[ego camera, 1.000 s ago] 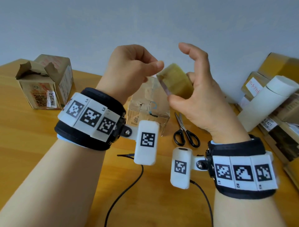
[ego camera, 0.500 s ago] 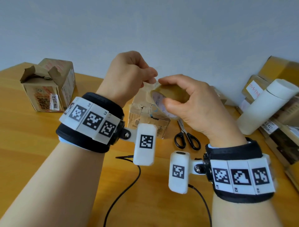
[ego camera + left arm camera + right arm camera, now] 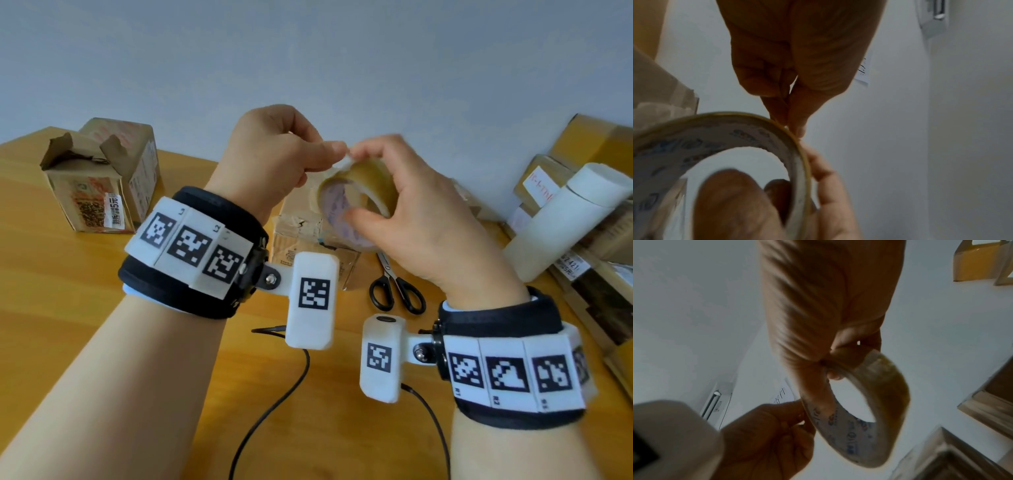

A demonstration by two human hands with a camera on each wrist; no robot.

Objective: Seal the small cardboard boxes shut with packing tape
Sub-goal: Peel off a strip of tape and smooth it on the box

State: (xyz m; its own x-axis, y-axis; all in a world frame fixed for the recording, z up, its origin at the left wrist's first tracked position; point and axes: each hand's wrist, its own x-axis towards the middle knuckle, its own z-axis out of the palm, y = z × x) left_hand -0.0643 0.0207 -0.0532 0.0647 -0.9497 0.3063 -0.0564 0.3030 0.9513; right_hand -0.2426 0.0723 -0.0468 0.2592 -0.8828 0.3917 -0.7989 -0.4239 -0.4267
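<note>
My right hand point(image 3: 394, 205) holds a roll of yellowish packing tape point(image 3: 363, 181) in the air, thumb inside the printed core and fingers over the outer face. My left hand point(image 3: 281, 154) pinches at the roll's top edge with thumb and forefinger; in the left wrist view those fingertips point(image 3: 795, 125) meet right on the tape roll point(image 3: 735, 138). The right wrist view shows the tape roll point(image 3: 879, 386) gripped from above. Behind the hands a small cardboard box point(image 3: 301, 236) stands on the wooden table point(image 3: 68, 308), mostly hidden. Another small box point(image 3: 99, 178) with open torn flaps stands far left.
Black-handled scissors point(image 3: 394, 287) lie on the table right of the middle box. A white cylinder point(image 3: 565, 219) leans on a stack of cardboard boxes point(image 3: 599, 164) at the right edge. Two black cables point(image 3: 274, 404) trail from the wrist cameras toward me. A plain wall rises behind.
My right hand closed round the roll and turned its open core toward me. My left hand came over to the roll's top edge and now pinches there.
</note>
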